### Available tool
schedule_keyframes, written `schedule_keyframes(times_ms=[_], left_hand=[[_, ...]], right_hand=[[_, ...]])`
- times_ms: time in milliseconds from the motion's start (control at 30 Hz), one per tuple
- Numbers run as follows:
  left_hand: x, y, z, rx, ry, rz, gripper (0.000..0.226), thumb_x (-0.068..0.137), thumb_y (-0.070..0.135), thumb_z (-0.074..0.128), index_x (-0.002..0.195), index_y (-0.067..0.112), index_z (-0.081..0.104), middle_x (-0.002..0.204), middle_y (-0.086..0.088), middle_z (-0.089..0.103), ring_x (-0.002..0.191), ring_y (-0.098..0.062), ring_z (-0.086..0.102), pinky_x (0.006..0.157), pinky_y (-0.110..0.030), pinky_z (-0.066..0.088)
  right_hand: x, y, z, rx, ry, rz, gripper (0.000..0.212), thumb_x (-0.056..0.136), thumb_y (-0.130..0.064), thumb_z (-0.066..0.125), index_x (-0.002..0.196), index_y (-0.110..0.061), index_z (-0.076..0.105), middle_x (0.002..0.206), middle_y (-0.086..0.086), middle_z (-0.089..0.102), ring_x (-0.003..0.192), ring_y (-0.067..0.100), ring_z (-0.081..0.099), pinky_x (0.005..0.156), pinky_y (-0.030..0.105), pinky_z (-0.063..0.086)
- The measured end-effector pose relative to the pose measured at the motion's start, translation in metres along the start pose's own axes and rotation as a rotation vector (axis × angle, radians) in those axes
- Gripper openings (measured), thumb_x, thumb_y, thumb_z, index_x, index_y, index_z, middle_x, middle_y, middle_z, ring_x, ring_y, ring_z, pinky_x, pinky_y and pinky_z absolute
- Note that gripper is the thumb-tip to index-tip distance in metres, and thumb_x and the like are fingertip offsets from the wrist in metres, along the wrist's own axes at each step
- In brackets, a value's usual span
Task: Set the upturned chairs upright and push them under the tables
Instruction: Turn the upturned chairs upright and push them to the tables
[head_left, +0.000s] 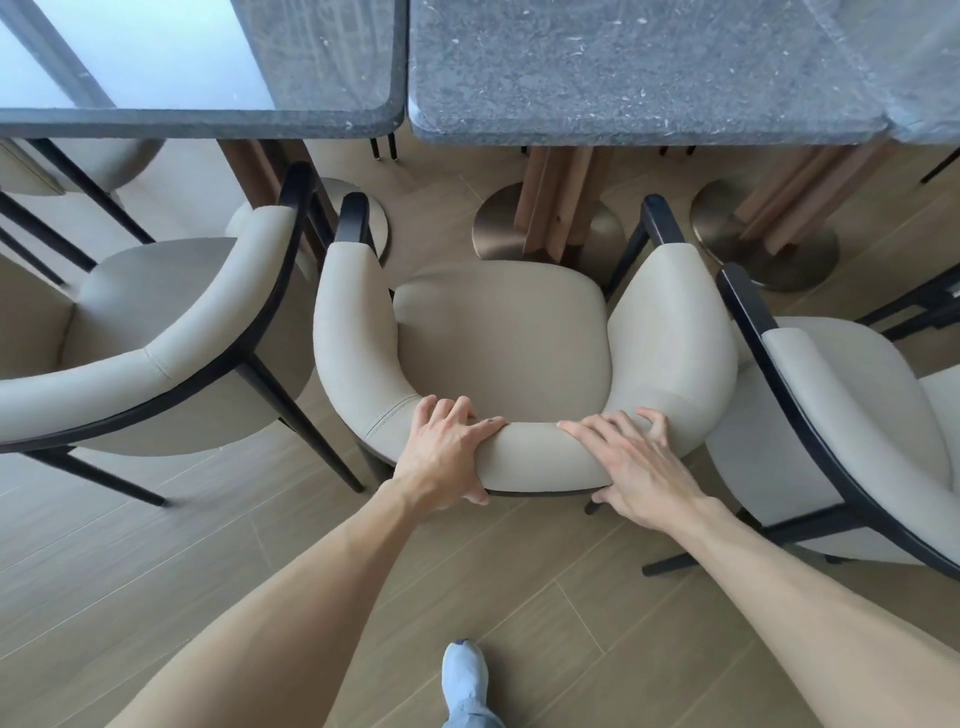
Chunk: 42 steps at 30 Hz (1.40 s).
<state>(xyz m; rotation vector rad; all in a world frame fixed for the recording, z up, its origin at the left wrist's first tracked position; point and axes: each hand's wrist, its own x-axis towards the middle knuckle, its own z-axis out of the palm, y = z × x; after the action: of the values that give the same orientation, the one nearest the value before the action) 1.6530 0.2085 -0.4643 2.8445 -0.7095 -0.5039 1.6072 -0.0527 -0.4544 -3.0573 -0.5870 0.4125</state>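
A wood-plank floor (156, 561) runs under everything. Two grey speckled stone tables stand edge to edge at the top: the left table (332, 67) glares with window light, and the right table (623, 67) rests on a wooden post with a round brass base (498, 234). Three cream padded chairs with black frames stand upright on their legs facing the tables. The middle chair (501, 332) is just short of the right table, its seat not yet beneath the top; the left chair (156, 332) and the right chair (852, 405) stand close on either side. The left hand (447, 457) and the right hand (634, 467) both grip the middle chair's curved backrest, fingers wrapped over the padding and thumbs behind. A pale blue shoe (465, 675) shows at the bottom edge. No brand, label or writing can be read anywhere.
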Motion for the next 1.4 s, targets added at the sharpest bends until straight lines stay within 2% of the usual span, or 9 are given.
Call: schedule_keyframes(times_ms=[133,300,433,567,833,1000,1133,1233,1400], left_hand=[[-0.006,-0.005,0.001,0.017,-0.012,0.032,0.095,0.055,0.056,0.08,0.142,0.047,0.042,0.12,0.005,0.043,0.117,-0.02,0.041,0.117,-0.039,0.013],[-0.002,-0.01,-0.003,0.009,-0.02,0.024,0.096,0.054,0.056,0.082,0.141,0.049,0.043,0.12,0.006,0.043,0.116,-0.02,0.041,0.116,-0.037,0.014],[0.007,-0.013,-0.011,-0.003,-0.023,0.023,0.095,0.052,0.057,0.082,0.139,0.051,0.045,0.117,0.008,0.043,0.115,-0.019,0.041,0.115,-0.036,0.015],[0.021,0.009,-0.004,-0.041,0.0,0.027,0.095,0.051,0.057,0.082,0.138,0.05,0.045,0.117,0.007,0.043,0.115,-0.02,0.039,0.112,-0.036,0.016],[0.04,0.002,-0.003,-0.05,0.036,0.093,0.097,0.047,0.064,0.08,0.137,0.048,0.05,0.11,0.008,0.044,0.109,-0.019,0.04,0.111,-0.038,0.02],[0.036,0.004,0.004,-0.03,0.032,0.104,0.098,0.047,0.065,0.078,0.138,0.047,0.048,0.115,0.009,0.047,0.113,-0.019,0.042,0.113,-0.038,0.02],[0.034,0.009,-0.002,0.025,-0.023,0.065,0.102,0.051,0.064,0.08,0.142,0.045,0.038,0.125,0.009,0.048,0.119,-0.017,0.042,0.111,-0.038,0.02],[0.028,0.012,-0.001,0.044,-0.02,0.018,0.105,0.056,0.06,0.082,0.146,0.04,0.033,0.133,0.005,0.047,0.128,-0.021,0.039,0.115,-0.05,0.014],[0.031,0.006,0.002,0.061,-0.046,0.015,0.103,0.056,0.053,0.087,0.144,0.037,0.036,0.13,0.006,0.046,0.127,-0.024,0.036,0.113,-0.054,0.01]], right_hand=[[-0.009,-0.005,0.009,0.0,0.034,-0.006,0.099,0.068,-0.038,0.086,0.15,-0.029,0.031,0.13,-0.012,0.05,0.12,0.017,0.049,0.106,0.053,0.024],[-0.004,-0.004,0.001,0.008,-0.025,-0.044,0.099,0.077,-0.038,0.078,0.155,-0.032,0.018,0.142,-0.013,0.04,0.13,0.016,0.038,0.106,0.055,0.018],[0.007,0.003,-0.003,0.0,-0.034,-0.044,0.1,0.078,-0.035,0.079,0.154,-0.034,0.015,0.14,-0.013,0.038,0.129,0.017,0.036,0.106,0.054,0.016],[0.004,0.023,-0.004,-0.017,-0.032,0.002,0.1,0.076,-0.026,0.081,0.153,-0.034,0.018,0.14,-0.012,0.041,0.13,0.016,0.038,0.11,0.056,0.016],[0.013,0.033,-0.01,-0.042,-0.032,0.002,0.102,0.073,-0.028,0.084,0.153,-0.031,0.02,0.141,-0.009,0.042,0.131,0.019,0.039,0.109,0.058,0.017],[0.007,0.027,-0.004,-0.029,-0.023,0.004,0.104,0.073,-0.029,0.084,0.154,-0.026,0.019,0.148,-0.005,0.038,0.137,0.019,0.035,0.111,0.062,0.016],[0.012,0.031,-0.01,0.015,-0.084,-0.007,0.107,0.074,-0.046,0.081,0.155,-0.025,0.015,0.155,0.001,0.029,0.145,0.022,0.025,0.113,0.063,0.015],[0.016,0.036,-0.015,0.049,-0.165,0.12,0.116,0.071,-0.065,0.075,0.157,-0.024,0.01,0.161,0.008,0.022,0.152,0.031,0.011,0.114,0.065,0.01],[0.018,0.036,-0.018,-0.017,-0.155,0.141,0.1,0.068,-0.072,0.071,0.145,-0.024,0.033,0.139,0.005,0.046,0.133,0.031,0.036,0.103,0.059,0.026]])
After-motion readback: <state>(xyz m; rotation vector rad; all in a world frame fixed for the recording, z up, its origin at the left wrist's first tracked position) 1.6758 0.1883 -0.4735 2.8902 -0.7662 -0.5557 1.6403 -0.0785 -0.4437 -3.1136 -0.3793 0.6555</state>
